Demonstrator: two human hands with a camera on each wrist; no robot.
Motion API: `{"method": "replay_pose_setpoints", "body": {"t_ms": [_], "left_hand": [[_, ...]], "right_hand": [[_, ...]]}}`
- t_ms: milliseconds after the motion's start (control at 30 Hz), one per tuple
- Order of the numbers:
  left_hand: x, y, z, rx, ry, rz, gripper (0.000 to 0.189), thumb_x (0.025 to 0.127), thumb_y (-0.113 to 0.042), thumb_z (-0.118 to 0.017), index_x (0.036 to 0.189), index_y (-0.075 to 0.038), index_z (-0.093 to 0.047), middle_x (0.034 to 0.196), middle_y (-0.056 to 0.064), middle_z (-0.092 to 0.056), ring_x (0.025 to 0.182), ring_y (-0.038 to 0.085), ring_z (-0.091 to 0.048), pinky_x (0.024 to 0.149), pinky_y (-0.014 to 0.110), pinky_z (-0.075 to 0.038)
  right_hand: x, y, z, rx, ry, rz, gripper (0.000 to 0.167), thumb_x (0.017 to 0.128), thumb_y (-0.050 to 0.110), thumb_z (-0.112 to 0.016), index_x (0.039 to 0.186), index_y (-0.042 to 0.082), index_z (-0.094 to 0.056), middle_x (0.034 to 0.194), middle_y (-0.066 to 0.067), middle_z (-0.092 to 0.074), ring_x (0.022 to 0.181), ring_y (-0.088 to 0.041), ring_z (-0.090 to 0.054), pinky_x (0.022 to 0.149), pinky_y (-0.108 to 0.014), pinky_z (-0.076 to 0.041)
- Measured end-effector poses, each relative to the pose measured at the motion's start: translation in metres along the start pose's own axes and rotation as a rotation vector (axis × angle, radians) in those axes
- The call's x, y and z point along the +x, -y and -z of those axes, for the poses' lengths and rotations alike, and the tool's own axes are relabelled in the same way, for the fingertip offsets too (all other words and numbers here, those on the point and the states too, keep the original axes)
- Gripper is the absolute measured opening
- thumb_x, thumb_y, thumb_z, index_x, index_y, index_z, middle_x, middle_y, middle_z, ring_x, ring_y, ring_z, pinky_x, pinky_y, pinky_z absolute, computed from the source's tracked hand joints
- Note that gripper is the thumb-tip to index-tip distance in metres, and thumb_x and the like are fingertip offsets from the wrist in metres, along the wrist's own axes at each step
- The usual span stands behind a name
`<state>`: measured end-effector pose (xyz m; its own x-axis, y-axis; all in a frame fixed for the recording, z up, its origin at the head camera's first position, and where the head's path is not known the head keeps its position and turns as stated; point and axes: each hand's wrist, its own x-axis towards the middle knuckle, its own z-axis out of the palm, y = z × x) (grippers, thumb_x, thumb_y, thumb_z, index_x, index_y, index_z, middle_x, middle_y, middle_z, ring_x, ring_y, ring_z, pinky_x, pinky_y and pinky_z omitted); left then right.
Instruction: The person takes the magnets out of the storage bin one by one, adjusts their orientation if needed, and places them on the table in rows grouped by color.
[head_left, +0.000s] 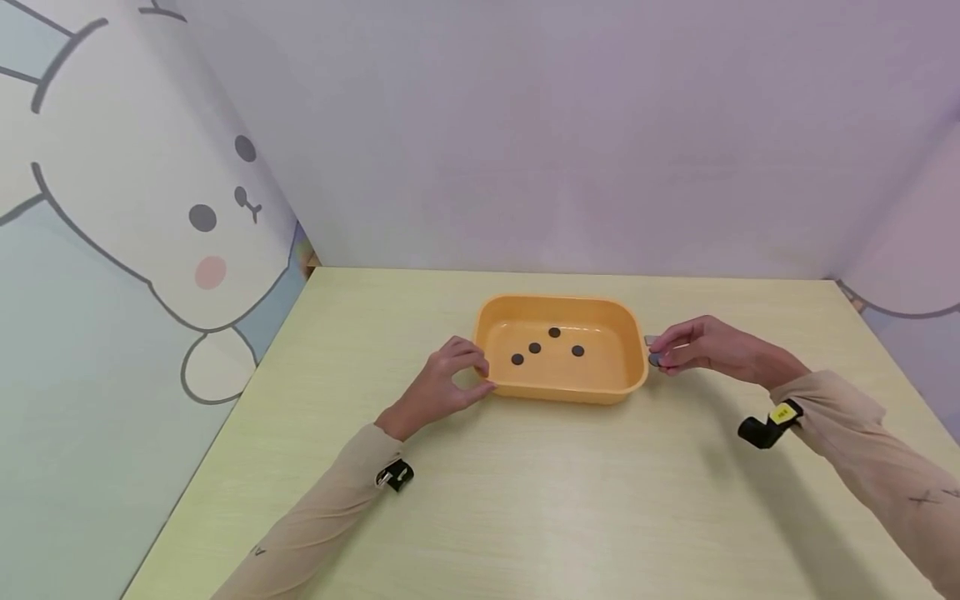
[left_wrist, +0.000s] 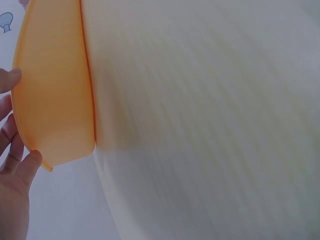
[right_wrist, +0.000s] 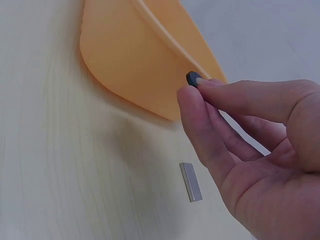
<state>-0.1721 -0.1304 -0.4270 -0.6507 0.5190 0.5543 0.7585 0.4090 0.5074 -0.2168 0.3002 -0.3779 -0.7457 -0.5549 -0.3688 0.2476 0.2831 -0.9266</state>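
Note:
An orange plastic basin (head_left: 562, 392) stands on the table with several flat dark discs (head_left: 577, 351) on its floor. My left hand (head_left: 442, 383) holds its front left corner, thumb along the front side and fingers bent at the left rim. In the left wrist view, fingertips (left_wrist: 34, 157) lie over the basin's rim. Beside the basin's right end, my right hand (head_left: 697, 350) pinches another dark disc (right_wrist: 192, 78) between thumb and index finger, above the table. Below that hand, a small grey rectangular bar (right_wrist: 191, 182) lies flat on the table.
The pale wood-grain table (head_left: 540, 500) ends at a plain light wall (head_left: 525, 150) behind the basin. Side panels with cartoon drawings (head_left: 187, 250) stand to the left and right. Black straps (head_left: 768, 425) sit on both sleeves.

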Motion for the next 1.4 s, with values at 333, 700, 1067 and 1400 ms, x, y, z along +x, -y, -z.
{"method": "replay_pose_setpoints", "body": {"t_ms": [333, 700, 1067, 1400], "left_hand": [[0.000, 0.000, -0.001, -0.006, -0.007, -0.003, 0.018, 0.076, -0.017, -0.080, 0.081, -0.009, -0.065, 0.088, -0.003, -0.061, 0.098, 0.016, -0.052, 0.088, 0.032, -0.045], [-0.001, 0.000, 0.000, -0.007, -0.005, 0.001, 0.018, 0.076, -0.017, -0.080, 0.081, -0.009, -0.065, 0.089, -0.003, -0.061, 0.097, 0.016, -0.051, 0.087, 0.032, -0.046], [0.000, 0.000, 0.000, -0.008, 0.003, 0.009, 0.018, 0.077, -0.016, -0.079, 0.082, -0.007, -0.065, 0.089, -0.003, -0.060, 0.098, 0.015, -0.051, 0.088, 0.031, -0.044], [-0.001, -0.001, 0.000, -0.003, 0.007, 0.008, 0.017, 0.077, -0.018, -0.079, 0.082, -0.008, -0.065, 0.090, -0.004, -0.060, 0.099, 0.015, -0.051, 0.088, 0.031, -0.045]], "right_hand": [[0.004, -0.009, 0.000, 0.029, -0.031, 0.004, 0.023, 0.088, 0.001, -0.063, 0.110, -0.007, -0.064, 0.101, -0.007, -0.068, 0.089, -0.019, -0.066, 0.084, -0.039, -0.051], [0.006, -0.023, 0.000, -0.018, -0.158, -0.054, 0.037, 0.086, 0.008, -0.069, 0.117, -0.010, -0.060, 0.120, -0.004, -0.059, 0.096, -0.022, -0.065, 0.088, -0.041, -0.049], [0.005, -0.029, 0.003, -0.006, -0.211, -0.064, 0.040, 0.086, 0.004, -0.067, 0.117, -0.016, -0.054, 0.101, -0.011, -0.068, 0.090, -0.018, -0.067, 0.083, -0.037, -0.052], [0.008, -0.031, 0.000, -0.051, -0.263, -0.086, 0.039, 0.086, 0.002, -0.066, 0.118, -0.017, -0.054, 0.099, -0.013, -0.069, 0.087, -0.019, -0.068, 0.081, -0.036, -0.052]]}}
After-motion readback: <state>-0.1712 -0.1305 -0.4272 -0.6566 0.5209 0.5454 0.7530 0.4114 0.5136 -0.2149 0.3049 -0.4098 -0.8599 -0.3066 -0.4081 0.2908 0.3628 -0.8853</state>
